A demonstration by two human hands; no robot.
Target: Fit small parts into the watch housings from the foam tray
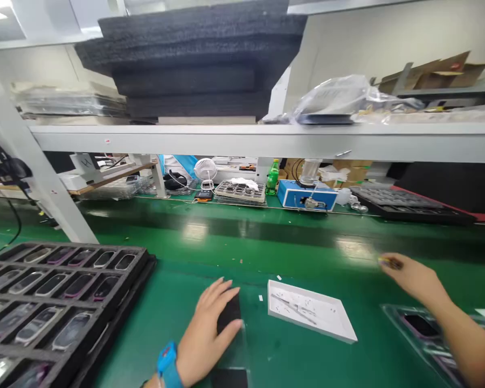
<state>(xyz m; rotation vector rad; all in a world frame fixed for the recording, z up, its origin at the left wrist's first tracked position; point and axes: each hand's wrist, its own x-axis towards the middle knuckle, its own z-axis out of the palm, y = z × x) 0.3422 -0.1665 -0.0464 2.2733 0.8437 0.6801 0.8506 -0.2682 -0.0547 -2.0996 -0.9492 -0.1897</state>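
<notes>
My left hand (206, 328), with a blue watch (167, 357) on its wrist, rests on the green work surface. Its fingers are stretched out and its thumb is spread, with a black flat rectangular piece (230, 311) beneath and between them. Nearer me lies a second black piece (229, 379). My right hand (410, 277) is held out at the right, fingers pinched together and somewhat blurred. At its fingertips is a small dark and yellowish thing (391, 263), too small to name. Between my hands sits a shallow white tray (339, 330) with tweezers (297, 310) and tiny bits in it.
A black foam tray (101, 312) holding several phone-like framed parts stands at the left. Under my right forearm, more dark-screened parts (422, 326) lie on clear plastic. Along the back are a white fan (205, 171), a green bottle (272, 178) and a blue box (305, 196), beneath a shelf beam (242, 141).
</notes>
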